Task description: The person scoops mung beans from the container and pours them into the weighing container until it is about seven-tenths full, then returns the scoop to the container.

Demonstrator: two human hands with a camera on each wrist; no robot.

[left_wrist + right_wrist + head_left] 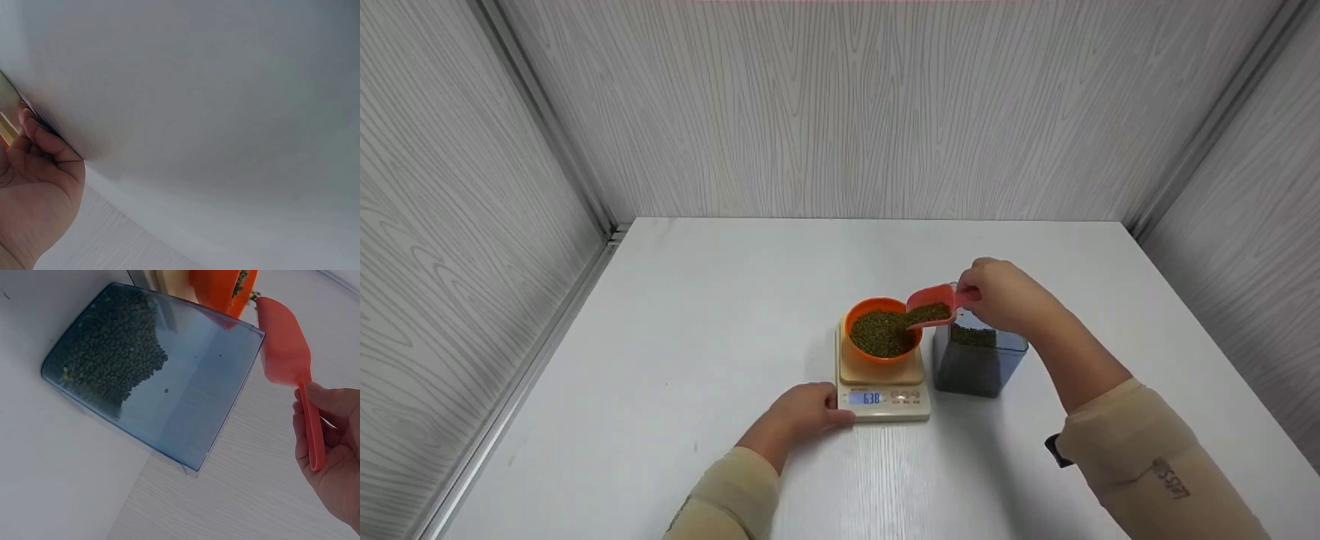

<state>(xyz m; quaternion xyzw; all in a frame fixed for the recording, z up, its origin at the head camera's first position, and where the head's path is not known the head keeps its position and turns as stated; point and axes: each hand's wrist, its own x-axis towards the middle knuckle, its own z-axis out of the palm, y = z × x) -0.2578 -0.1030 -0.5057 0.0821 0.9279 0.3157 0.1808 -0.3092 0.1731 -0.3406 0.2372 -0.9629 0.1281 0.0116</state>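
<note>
My right hand grips the handle of a red plastic scoop, tilted with its lip over the rim of an orange bowl. Small green beans, which look like mung beans, fill much of the bowl, and more lie in the scoop. Under the bowl is a cream digital kitchen scale, its display reading about 638. My left hand holds the scale's front left corner, thumb along the front edge and fingers curled at the side.
A clear bluish square container stands just right of the scale, under my right hand, with more green beans piled to one side in it. The white table meets wood-grain panels at the back and sides.
</note>
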